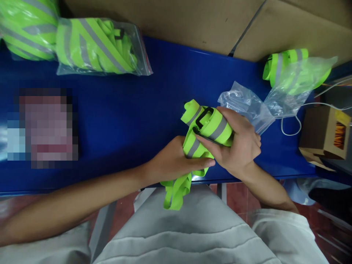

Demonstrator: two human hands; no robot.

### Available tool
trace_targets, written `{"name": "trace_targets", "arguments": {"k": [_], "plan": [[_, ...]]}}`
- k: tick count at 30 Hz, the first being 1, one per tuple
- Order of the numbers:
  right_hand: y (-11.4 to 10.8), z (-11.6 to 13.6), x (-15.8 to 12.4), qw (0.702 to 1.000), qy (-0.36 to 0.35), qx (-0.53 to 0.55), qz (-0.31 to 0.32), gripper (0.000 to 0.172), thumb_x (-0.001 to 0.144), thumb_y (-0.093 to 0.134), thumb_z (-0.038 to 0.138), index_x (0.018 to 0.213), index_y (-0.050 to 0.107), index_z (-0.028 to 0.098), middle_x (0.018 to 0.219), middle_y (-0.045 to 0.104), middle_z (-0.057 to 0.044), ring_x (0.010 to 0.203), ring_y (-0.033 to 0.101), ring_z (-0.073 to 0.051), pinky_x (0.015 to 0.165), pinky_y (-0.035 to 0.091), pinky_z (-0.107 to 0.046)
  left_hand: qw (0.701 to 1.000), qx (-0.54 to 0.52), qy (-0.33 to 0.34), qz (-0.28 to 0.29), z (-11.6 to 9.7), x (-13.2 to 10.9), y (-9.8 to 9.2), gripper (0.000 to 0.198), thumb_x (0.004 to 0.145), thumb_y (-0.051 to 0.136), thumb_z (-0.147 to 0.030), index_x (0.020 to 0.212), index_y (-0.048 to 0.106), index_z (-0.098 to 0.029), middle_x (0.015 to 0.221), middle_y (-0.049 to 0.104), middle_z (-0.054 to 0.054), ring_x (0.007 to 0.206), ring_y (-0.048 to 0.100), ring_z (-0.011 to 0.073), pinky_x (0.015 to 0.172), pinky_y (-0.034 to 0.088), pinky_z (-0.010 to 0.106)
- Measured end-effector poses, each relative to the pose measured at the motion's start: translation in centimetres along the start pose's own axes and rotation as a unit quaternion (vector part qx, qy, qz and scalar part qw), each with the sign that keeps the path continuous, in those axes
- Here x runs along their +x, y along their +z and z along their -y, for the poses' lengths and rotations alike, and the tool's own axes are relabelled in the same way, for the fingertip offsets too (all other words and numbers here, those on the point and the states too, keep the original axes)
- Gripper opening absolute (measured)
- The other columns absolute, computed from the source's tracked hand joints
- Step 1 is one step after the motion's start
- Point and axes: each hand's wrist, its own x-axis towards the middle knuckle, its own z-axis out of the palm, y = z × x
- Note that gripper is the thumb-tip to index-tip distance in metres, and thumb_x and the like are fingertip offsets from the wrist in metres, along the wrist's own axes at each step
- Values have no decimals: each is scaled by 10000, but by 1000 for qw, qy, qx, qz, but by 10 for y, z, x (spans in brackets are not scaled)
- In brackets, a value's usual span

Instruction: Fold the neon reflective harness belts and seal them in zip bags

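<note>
A neon-green reflective strap bundle point(205, 124) with grey stripes and a black buckle is held over the near edge of the blue table point(115, 121). My right hand point(239, 146) is wrapped round its upper rolled part. My left hand point(173, 161) is closed on its lower part, and loose green ends hang down over my lap. An empty clear plastic bag point(244, 104) lies just behind my right hand.
A bagged green strap bundle point(96, 46) lies at the back left, with another roll point(27, 29) beside it. A partly bagged bundle point(294, 69) sits back right. A small cardboard box point(324, 132) and white cord are at the right. Cardboard sheets point(192, 22) line the far side.
</note>
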Motion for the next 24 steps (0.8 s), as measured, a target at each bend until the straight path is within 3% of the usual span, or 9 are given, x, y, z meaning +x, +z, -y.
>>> {"name": "trace_targets", "arguments": {"k": [3, 6, 10, 14, 18, 24], "plan": [[0, 1, 2, 1000, 10, 9, -8, 483, 914, 787, 506, 1336, 637, 325, 1240, 777, -46, 1095, 762, -327, 924, 665, -440, 999, 22, 11, -25, 1, 1, -2, 220, 857, 731, -292, 1023, 740, -148, 962, 778, 39, 862, 715, 188, 680, 541, 250], [-1, 2, 6, 998, 39, 39, -11, 442, 950, 746, 515, 1335, 609, 347, 1258, 764, -35, 1122, 753, -306, 964, 651, -442, 1000, 0, 8, 4, -2, 1, -7, 198, 861, 678, -223, 1024, 763, -149, 952, 799, 34, 866, 742, 188, 736, 568, 260], [-1, -2, 9, 995, 33, 89, -27, 456, 938, 755, 540, 1312, 611, 323, 1204, 758, -39, 1013, 761, -261, 852, 664, -399, 999, -40, -12, 34, -5, 1, -10, 151, 910, 668, -293, 908, 729, -154, 872, 773, 30, 823, 730, 168, 732, 567, 251], [-3, -5, 8, 992, 28, 117, -44, 529, 911, 769, 587, 1298, 636, 252, 1142, 746, -58, 965, 752, -246, 809, 664, -389, 998, 9, 12, 64, -8, 1, -15, 297, 930, 713, -449, 890, 694, -155, 794, 702, 5, 721, 654, 132, 664, 518, 230], [-6, -6, 7, 987, 43, 150, -29, 528, 914, 755, 605, 1293, 651, 253, 1116, 740, -57, 987, 747, -253, 840, 661, -416, 996, 50, 34, 71, -12, 3, -22, 281, 923, 737, -434, 1000, 733, -163, 855, 743, 11, 798, 687, 152, 750, 539, 241], [-7, -2, 11, 973, 71, 218, -17, 362, 938, 760, 524, 1206, 691, 291, 957, 762, -17, 818, 737, -218, 682, 627, -363, 990, 46, 37, 131, -13, 5, -28, 192, 904, 744, -317, 1049, 774, -194, 1087, 803, 33, 1079, 736, 197, 994, 548, 276]]}}
